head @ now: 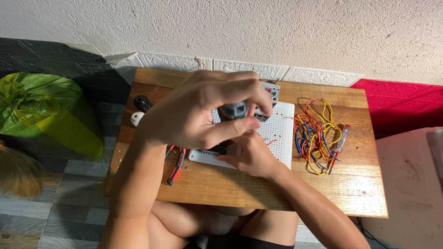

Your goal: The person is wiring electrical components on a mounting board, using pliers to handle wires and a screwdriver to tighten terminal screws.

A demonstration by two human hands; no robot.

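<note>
My left hand (198,108) is raised above the low wooden table (350,184), its fingers closed around a small grey-green cylindrical part (234,110). Below it lies a white breadboard (278,133) with a red wire stuck in it. My right hand (249,154) rests on the breadboard's near edge, fingers curled at a small dark component that is mostly hidden. The left hand covers much of the board's left half.
A tangle of red, yellow and blue jumper wires (314,133) lies right of the board, with a clear-handled screwdriver (339,145) beside it. Red-handled pliers (176,166) lie at the left. A small module (272,92), a black knob (142,102) and a white part (137,118) sit at the back.
</note>
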